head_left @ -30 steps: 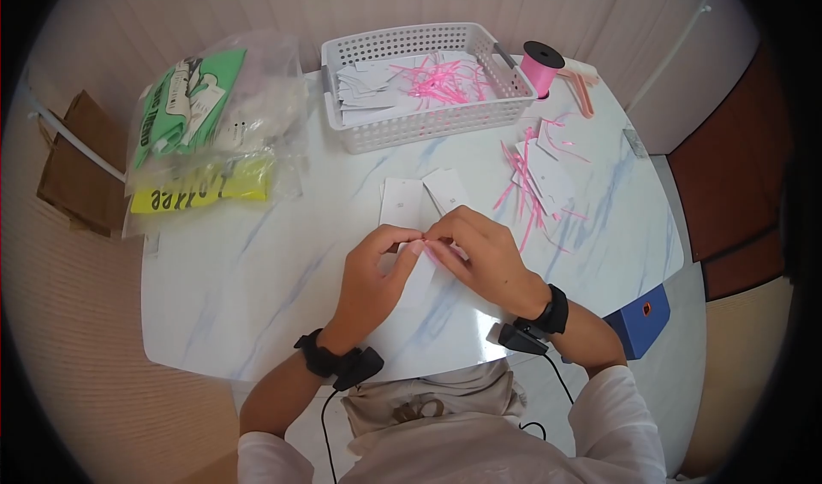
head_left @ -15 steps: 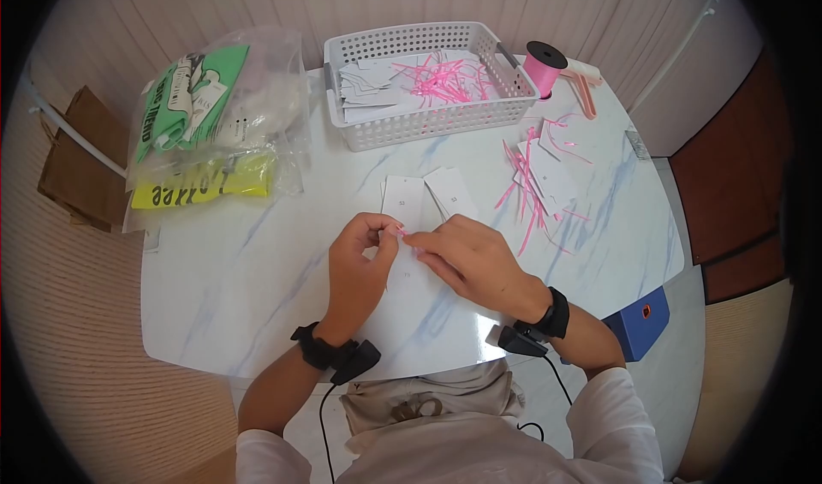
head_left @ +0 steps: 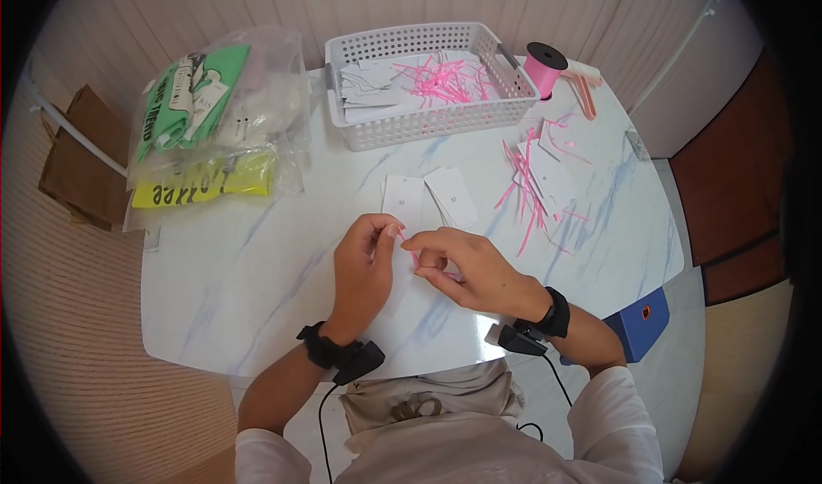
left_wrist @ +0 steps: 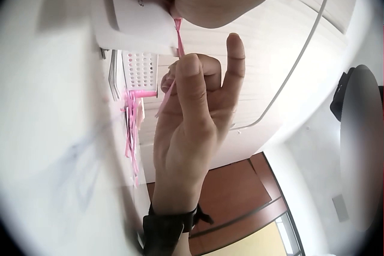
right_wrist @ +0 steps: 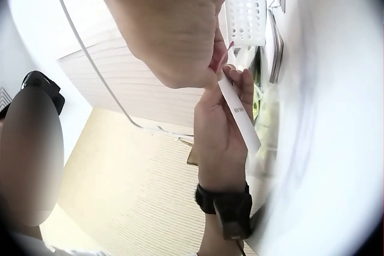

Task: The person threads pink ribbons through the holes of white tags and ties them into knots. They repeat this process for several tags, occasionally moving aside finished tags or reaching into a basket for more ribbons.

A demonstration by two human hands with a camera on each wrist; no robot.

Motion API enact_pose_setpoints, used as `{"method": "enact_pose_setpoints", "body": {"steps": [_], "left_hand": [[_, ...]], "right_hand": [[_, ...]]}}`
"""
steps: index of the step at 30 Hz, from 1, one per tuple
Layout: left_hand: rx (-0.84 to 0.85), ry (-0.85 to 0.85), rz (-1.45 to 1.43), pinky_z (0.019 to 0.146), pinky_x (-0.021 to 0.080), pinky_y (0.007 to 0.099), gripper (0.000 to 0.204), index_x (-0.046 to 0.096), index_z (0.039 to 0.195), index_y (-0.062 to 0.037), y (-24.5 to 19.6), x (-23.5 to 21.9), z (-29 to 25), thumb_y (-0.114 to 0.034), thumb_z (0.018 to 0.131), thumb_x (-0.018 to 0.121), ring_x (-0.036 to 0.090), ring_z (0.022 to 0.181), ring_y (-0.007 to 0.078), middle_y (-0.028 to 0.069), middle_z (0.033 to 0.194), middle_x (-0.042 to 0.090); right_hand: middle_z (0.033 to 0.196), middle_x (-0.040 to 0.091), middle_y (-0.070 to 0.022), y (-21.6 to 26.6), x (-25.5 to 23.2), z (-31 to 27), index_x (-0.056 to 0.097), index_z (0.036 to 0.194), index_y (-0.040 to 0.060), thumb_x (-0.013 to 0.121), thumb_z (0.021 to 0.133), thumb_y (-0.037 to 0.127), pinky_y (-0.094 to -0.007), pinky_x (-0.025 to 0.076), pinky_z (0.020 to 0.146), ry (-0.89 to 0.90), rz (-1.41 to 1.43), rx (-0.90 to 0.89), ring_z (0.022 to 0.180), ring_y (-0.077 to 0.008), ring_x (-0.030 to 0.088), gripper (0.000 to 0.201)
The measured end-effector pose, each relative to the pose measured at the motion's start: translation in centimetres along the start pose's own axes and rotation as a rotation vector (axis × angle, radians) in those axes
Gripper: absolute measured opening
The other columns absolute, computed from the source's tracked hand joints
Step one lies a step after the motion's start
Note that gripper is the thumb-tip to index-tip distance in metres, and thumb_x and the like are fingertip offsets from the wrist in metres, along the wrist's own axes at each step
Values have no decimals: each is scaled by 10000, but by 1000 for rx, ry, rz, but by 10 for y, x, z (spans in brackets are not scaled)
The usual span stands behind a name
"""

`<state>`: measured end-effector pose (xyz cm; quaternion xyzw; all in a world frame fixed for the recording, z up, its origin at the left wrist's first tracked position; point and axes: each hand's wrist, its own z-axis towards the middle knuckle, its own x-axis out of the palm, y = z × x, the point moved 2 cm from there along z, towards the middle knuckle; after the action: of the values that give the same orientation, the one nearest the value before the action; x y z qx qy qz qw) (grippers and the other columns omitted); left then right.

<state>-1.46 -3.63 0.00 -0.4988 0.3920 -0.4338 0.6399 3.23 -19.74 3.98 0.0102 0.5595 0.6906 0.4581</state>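
Note:
Above the table's middle, my left hand [head_left: 360, 257] pinches a white paper tag [right_wrist: 238, 112] near its top end, where a pink ribbon [left_wrist: 179, 37] comes out. My right hand [head_left: 484, 270] holds the ribbon's loose part between thumb and curled fingers, its index finger raised away from them. A short stretch of ribbon runs between the two hands. In the head view the held tag is largely hidden behind my left hand. Just beyond my fingers lie two small stacks of white tags, a left stack [head_left: 402, 195] and a right stack [head_left: 452, 194].
At the back stands a white perforated basket [head_left: 437, 126] holding tags and pink ribbons. A pink ribbon spool [head_left: 539, 73] is beside it. Ribboned tags [head_left: 550, 176] lie to the right. Plastic-bagged clothes [head_left: 201, 116] fill the back left; a blue box [head_left: 638, 321] stands past the right edge.
My hands were together at the tag's end. The left hand has shifted a little left, and the right fingers have drawn away, with pink ribbon now showing between the hands.

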Motion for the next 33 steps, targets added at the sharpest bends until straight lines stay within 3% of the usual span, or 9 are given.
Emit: {"method": "enact_pose_setpoints", "body": {"steps": [5, 8, 10, 13, 16, 23, 26, 28, 33], "left_hand": [[4, -22, 2, 728, 453, 231, 86, 566, 953, 16, -4, 4, -2, -58, 945, 522, 561, 802, 98, 62, 873, 608], [36, -50, -29, 725, 453, 230, 85, 569, 955, 12, -7, 3, -1, -57, 945, 520, 558, 795, 95, 63, 875, 610], [26, -20, -68, 802, 431, 222, 111, 541, 973, 16, -9, 1, -1, -81, 972, 486, 527, 864, 73, 35, 915, 574], [85, -19, -25, 820, 426, 227, 99, 535, 979, 14, -6, -2, 1, -65, 973, 475, 529, 878, 78, 40, 923, 571], [193, -89, 3, 734, 470, 248, 99, 568, 958, 10, -4, -3, 4, -79, 942, 526, 573, 789, 100, 61, 877, 614], [25, -41, -101, 701, 464, 213, 122, 570, 962, 16, 4, -7, 9, -94, 955, 518, 566, 751, 67, 36, 848, 616], [-12, -54, -155, 671, 458, 198, 133, 575, 970, 23, 3, -7, 9, -98, 958, 521, 563, 732, 52, 31, 837, 619], [0, -93, -93, 657, 458, 202, 139, 583, 982, 24, 0, -7, 9, -101, 959, 526, 566, 730, 54, 37, 836, 625], [-29, -90, -113, 660, 462, 198, 148, 589, 994, 24, -4, -9, 8, -108, 957, 533, 578, 741, 61, 48, 845, 630]], "right_hand": [[735, 524, -44, -3, -3, -2, 510, 1215, 76, 609, 834, -26, -293, 465, 646, 31, 126, 50, 653, -187, 515, 407], [735, 523, -30, -9, -4, -1, 488, 1227, 58, 604, 853, -16, -276, 457, 657, 28, 171, 1, 663, -149, 509, 398], [746, 526, -18, -13, -4, -1, 472, 1236, 49, 600, 867, -6, -266, 451, 661, -75, 179, 18, 678, -119, 506, 395], [756, 527, -13, -21, -7, 1, 455, 1253, 38, 603, 873, 4, -251, 446, 655, -179, 123, 99, 688, -99, 502, 409], [753, 526, -8, -18, -7, 4, 468, 1251, 30, 614, 870, 11, -236, 434, 646, -263, 79, 179, 682, -95, 496, 409], [740, 544, 12, -21, -6, 4, 571, 1150, 32, 655, 866, 79, -215, 421, 632, -215, 137, 310, 682, -68, 493, 300], [739, 546, 23, -20, -4, 2, 617, 1089, 40, 667, 872, 150, -208, 413, 624, -88, 213, 411, 680, -54, 487, 249], [729, 532, 35, -21, 0, -1, 636, 970, 33, 671, 876, 205, -205, 403, 613, 42, 295, 456, 673, -46, 476, 198], [690, 516, 43, -24, -2, -1, 601, 842, 35, 657, 886, 220, -219, 382, 575, 126, 272, 473, 642, -38, 452, 199]]}}
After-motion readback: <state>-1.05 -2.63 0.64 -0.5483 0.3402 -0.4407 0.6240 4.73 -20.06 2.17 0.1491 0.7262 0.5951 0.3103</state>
